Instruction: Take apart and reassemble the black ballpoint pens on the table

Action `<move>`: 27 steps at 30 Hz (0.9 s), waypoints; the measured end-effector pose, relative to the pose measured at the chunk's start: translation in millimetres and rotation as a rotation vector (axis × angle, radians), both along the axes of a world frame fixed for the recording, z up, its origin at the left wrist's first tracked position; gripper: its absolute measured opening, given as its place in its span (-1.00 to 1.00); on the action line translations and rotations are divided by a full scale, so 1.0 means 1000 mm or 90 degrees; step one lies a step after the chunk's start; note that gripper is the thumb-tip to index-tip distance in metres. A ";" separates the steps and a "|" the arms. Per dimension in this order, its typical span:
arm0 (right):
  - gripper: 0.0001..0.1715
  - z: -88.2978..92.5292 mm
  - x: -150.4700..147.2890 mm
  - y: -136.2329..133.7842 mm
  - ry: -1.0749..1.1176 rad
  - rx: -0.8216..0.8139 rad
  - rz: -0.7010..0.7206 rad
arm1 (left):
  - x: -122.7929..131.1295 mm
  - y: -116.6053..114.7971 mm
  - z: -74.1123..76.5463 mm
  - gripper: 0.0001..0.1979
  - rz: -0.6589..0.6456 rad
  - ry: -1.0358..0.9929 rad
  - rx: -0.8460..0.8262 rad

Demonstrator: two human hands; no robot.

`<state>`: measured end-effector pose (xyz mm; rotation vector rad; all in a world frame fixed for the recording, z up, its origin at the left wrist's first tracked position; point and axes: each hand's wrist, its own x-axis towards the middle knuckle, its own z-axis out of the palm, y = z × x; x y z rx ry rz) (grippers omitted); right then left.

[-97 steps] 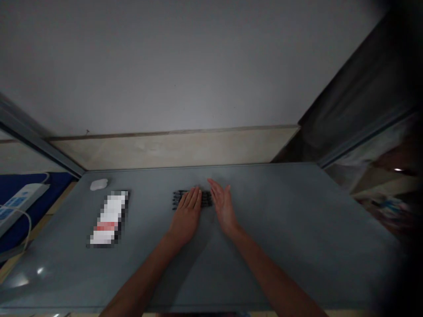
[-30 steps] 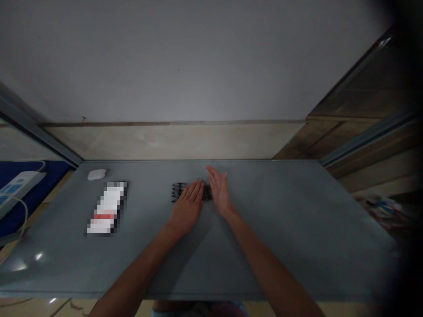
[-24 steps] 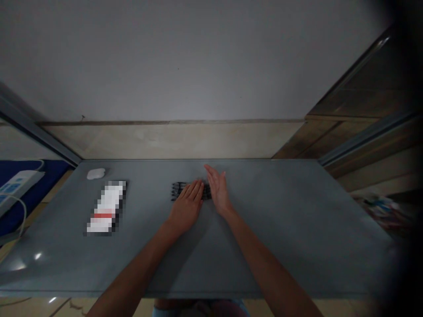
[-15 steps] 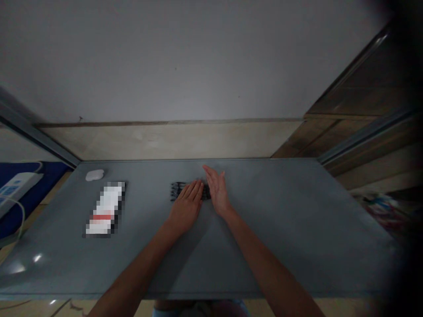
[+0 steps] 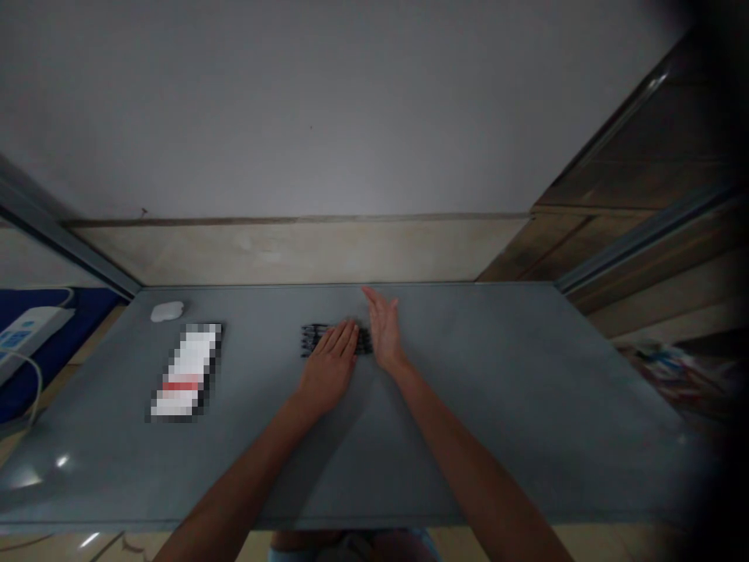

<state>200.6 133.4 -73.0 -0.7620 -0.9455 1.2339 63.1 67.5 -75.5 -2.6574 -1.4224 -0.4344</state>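
Small thin black items (image 5: 363, 341) lie side by side on the grey tabletop (image 5: 527, 390).

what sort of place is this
Probably a desk in a home or small office: a grey desktop against a wall, a white computer mouse lying on it, and a power strip with a white cable on a blue surface beside it.

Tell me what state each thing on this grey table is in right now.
Row of small black items: lying side by side, partly under the left hand
Left hand: open, palm down
Right hand: open, tilted on its edge
Blurred white pack: lying flat
White oval object: resting on the table
Power strip: lying on blue surface, cable attached
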 end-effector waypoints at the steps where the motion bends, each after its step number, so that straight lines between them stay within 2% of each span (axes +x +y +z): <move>1: -0.31 0.000 -0.001 0.001 0.004 -0.002 0.003 | 0.000 0.000 0.000 -0.48 0.001 -0.002 0.000; 6: -0.25 0.003 -0.005 0.001 0.006 -0.023 0.001 | 0.002 0.000 0.001 -0.48 0.002 -0.010 0.000; 14: -0.30 0.005 -0.009 -0.002 0.021 -0.008 -0.010 | 0.003 0.000 -0.001 -0.47 -0.005 0.011 -0.001; 20: -0.27 0.005 -0.011 -0.003 0.010 -0.007 -0.034 | 0.003 0.000 -0.002 -0.47 -0.008 -0.005 0.009; 27: -0.32 0.005 -0.015 -0.004 0.020 0.006 -0.036 | 0.003 0.000 0.001 -0.46 -0.001 0.019 -0.004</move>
